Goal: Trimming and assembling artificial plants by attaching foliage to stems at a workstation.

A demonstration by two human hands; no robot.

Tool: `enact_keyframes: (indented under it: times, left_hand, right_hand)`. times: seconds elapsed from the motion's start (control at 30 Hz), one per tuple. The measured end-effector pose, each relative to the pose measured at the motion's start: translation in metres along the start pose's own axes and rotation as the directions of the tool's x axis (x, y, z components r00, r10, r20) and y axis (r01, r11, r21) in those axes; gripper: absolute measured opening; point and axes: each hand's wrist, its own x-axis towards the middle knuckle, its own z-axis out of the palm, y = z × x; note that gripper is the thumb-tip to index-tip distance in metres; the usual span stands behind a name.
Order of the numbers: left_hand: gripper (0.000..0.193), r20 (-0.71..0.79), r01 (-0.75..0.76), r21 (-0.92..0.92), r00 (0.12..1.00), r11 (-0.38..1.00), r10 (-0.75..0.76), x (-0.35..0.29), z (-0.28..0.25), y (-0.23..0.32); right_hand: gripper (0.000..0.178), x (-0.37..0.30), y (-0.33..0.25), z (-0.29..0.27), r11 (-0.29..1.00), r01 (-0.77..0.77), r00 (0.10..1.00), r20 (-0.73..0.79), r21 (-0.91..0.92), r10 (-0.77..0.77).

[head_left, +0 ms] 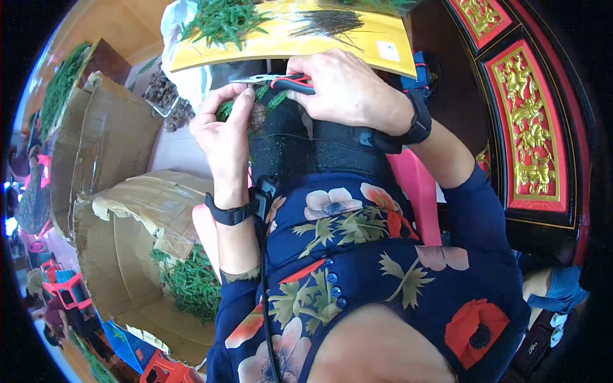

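Note:
My right hand (357, 89) is closed round the red-and-black handles of a pair of pliers (295, 83). Their metal jaws point left and reach the fingertips of my left hand (220, 131). Thumb and forefinger of that hand are pinched together at the tip of the jaws. Below the pliers, by my left thumb, a green leafy sprig (276, 101) sticks out, with a brown fibrous clump (257, 118) at its base. Part of the sprig is hidden behind my left hand. Both hands are over my lap, just short of a yellow board (268, 50).
On the board lie a heap of green sprigs (223, 20) and a bundle of thin dark wires (329, 24). At left stands a torn cardboard box (128, 255) with more greenery (191, 281). Brown clumps fill a clear tray (159, 102). Carved red-and-gold panels (527, 121) stand at right.

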Motion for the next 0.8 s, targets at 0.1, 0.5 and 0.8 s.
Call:
enact_keyframes:
  times: [0.1, 0.5, 0.8]
  left_hand:
    - [0.013, 0.067, 0.162, -0.164, 0.986, 0.973, -0.153, 0.004, -0.006, 0.008]
    - [0.013, 0.268, 0.332, -0.422, 0.935, 0.843, -0.234, 0.009, -0.020, 0.004]
    - [0.013, 0.571, 0.520, -0.489, 0.798, 0.700, -0.194, 0.014, -0.032, -0.003]
  right_hand:
    - [0.026, 0.008, 0.019, 0.002, 0.990, 0.127, 0.990, -0.069, 0.053, -0.123]
    - [0.032, 0.016, 0.039, -0.004, 0.915, 0.371, 0.927, -0.009, 0.159, -0.375]
    - [0.028, 0.022, 0.039, -0.012, 0.823, 0.518, 0.847, -0.007, 0.232, -0.531]
